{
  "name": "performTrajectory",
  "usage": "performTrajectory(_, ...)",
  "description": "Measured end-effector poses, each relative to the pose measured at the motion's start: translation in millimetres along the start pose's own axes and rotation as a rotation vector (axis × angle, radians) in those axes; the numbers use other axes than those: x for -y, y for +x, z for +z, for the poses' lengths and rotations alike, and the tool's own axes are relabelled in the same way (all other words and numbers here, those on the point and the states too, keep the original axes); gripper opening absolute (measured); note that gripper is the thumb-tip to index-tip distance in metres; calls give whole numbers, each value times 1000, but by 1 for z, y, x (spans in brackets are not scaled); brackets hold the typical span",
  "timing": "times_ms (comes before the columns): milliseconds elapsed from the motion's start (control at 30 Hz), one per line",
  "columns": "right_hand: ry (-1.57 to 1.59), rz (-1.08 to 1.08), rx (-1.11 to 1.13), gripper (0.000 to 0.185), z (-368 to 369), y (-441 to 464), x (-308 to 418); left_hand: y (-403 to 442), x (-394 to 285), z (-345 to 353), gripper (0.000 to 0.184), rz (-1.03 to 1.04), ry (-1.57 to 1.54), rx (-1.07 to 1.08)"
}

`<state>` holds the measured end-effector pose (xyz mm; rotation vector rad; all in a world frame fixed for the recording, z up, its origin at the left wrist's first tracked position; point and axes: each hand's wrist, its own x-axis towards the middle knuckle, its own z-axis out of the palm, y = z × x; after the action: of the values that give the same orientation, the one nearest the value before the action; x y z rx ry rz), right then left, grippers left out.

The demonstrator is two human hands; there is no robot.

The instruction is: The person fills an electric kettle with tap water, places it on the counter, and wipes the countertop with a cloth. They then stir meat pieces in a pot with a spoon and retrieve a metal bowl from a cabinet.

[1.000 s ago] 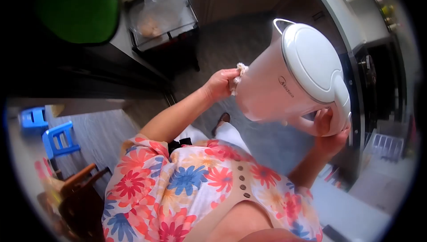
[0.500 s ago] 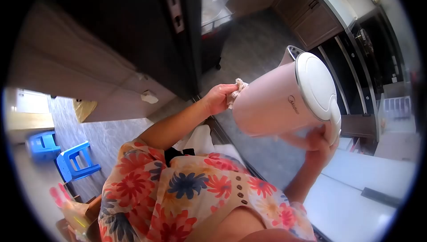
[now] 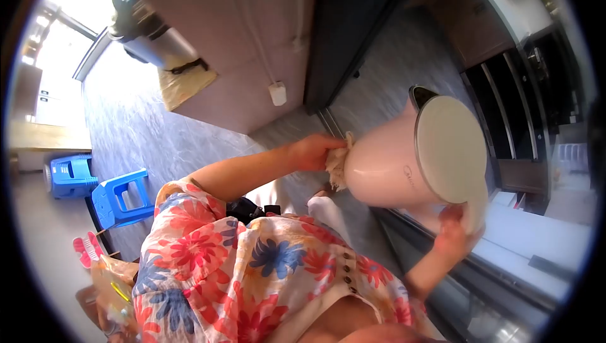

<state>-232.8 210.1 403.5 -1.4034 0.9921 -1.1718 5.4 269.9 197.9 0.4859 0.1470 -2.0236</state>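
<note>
A pale pink kettle [image 3: 385,169] with a whitish lid [image 3: 451,147] is held in the air, tilted on its side, its base to the left and its dark-edged spout at the top. My right hand [image 3: 451,236] is closed round its handle at the lower right; part of the fingers is behind the handle. A crumpled whitish cloth [image 3: 338,165] is pinched in my left hand [image 3: 314,152] and touches the kettle's base.
Two blue stools [image 3: 123,198] stand on the grey floor at the left. Above them is a wall corner with a white fitting [image 3: 278,94]. A dark door frame [image 3: 347,27] rises ahead. Drawers [image 3: 508,103] and a white surface [image 3: 536,236] lie to the right.
The view has swung, bringing the wall corner and bright window area in at the left. The green object has moved almost out at the top. Both hands still hold the kettle and cloth.
</note>
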Motion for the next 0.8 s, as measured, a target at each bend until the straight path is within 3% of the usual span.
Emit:
performTrajectory(33, 28, -3, 16, 33, -29, -36, -57, 15, 36, -50, 32, -18, 43, -32)
performTrajectory(233, 3, -55, 43, 31, 106, -123, -19, -143, -16, -95, 32, 46, 313, -83)
performTrajectory(267, 37, -20, -19, 30, 112, -136, -53, -144, -12, -129, 33, 19, 376, -113)
performTrajectory(467, 114, 126, -163, 24, 236, -188, -24, -294, -78, -181, 34, 81, 584, -204)
performTrajectory(600, 187, 162, -302, 28, 291, -208, -27, -365, -125, -216, 34, 315, 606, -355)
performTrajectory(633, 165, 129, -130, 28, 291, -204, -33, -381, -133, -220, 35, 414, 624, -398)
performTrajectory(733, 45, 165, -27, 28, 309, -210, -52, -421, -182, -246, 40, 666, 720, -547)
performTrajectory(800, 125, 77, 146, 20, 333, -217, -54, -437, -221, -254, 42, 838, 832, -663)
